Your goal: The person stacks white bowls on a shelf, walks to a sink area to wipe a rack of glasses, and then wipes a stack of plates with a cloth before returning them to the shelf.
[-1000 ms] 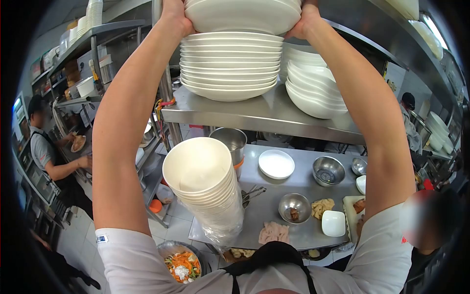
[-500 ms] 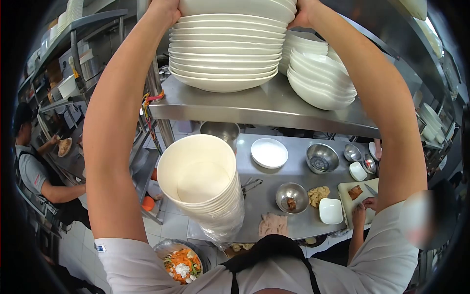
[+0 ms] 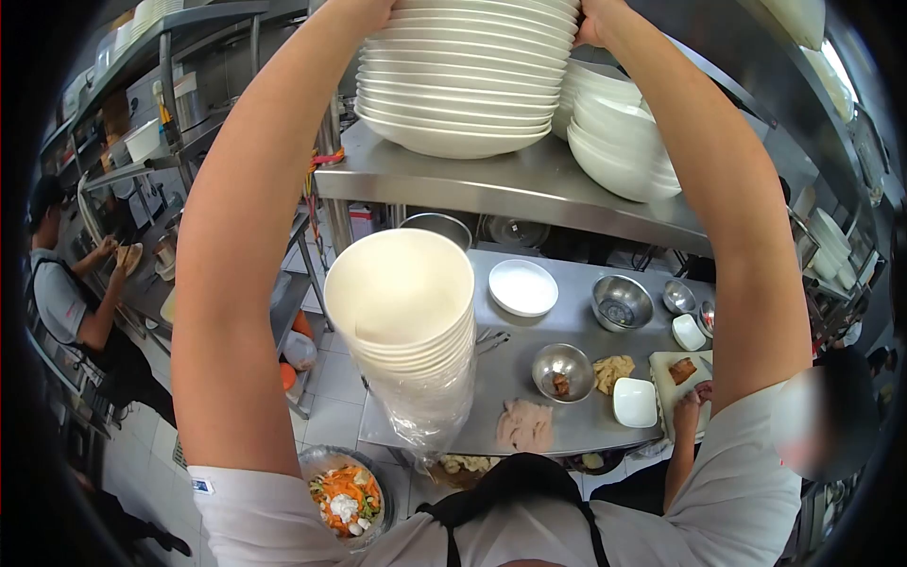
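A tall stack of white shallow bowls [image 3: 458, 104] stands on the steel shelf [image 3: 529, 198] at the top of the head view. My left hand [image 3: 375, 11] is against the stack's upper left side and my right hand [image 3: 597, 23] against its upper right side. Both hold the stack between them, though the frame's top edge cuts off most of the fingers. To the right, next to my right forearm, are more white bowls [image 3: 619, 142] in a tilted stack. Below the shelf, between my arms, rises a plastic-wrapped stack of cream paper tubs [image 3: 402, 293].
On the steel table [image 3: 463, 402] below are a white plate [image 3: 523, 288], metal bowls [image 3: 623, 303], and a square white dish [image 3: 635, 403]. A co-worker's hand [image 3: 688, 413] is at a cutting board [image 3: 666, 364]. Another person [image 3: 71, 293] stands left. A bin of food scraps [image 3: 348, 496] sits low.
The upper bowls between my hands have come down onto the stack, whose rims now run evenly. My view has shifted slightly. The person at left has both hands together at a plate.
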Tool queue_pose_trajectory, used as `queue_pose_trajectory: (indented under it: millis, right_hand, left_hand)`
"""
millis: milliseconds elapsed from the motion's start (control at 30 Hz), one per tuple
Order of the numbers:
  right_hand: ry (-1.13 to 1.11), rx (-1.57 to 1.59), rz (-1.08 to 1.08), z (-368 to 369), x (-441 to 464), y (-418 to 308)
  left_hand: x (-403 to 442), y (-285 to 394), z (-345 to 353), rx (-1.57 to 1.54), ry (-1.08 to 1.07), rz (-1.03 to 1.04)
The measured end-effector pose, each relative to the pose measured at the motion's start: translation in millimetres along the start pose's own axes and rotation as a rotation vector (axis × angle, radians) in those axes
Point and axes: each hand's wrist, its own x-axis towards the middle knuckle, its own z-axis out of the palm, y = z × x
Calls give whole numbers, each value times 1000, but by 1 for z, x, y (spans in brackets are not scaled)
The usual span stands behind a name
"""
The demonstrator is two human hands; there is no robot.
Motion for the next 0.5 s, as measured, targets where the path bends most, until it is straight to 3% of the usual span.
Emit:
queue_pose_trajectory:
  millis: [133, 233, 300, 333, 400, 500]
  right_hand:
    - [127, -103, -135, 7, -10, 5]
    - [445, -527, -612, 23, -17, 3]
    - [433, -776, -820, 40, -25, 5]
    - [368, -877, -875, 45, -32, 10]
    - [240, -1042, -935, 50, -45, 17]
    - [154, -1200, -997, 22, -71, 19]
  left_hand:
    - [-63, 20, -12, -78, -207, 28]
    - [-107, 33, -39, -290, -319, 167]
    - [-174, 54, -65, -298, -54, 117]
    - [-217, 48, -97, -301, -171, 292]
    - [-321, 40, -141, -298, -18, 399]
    - [-494, -5, -135, -363, 731, 366]
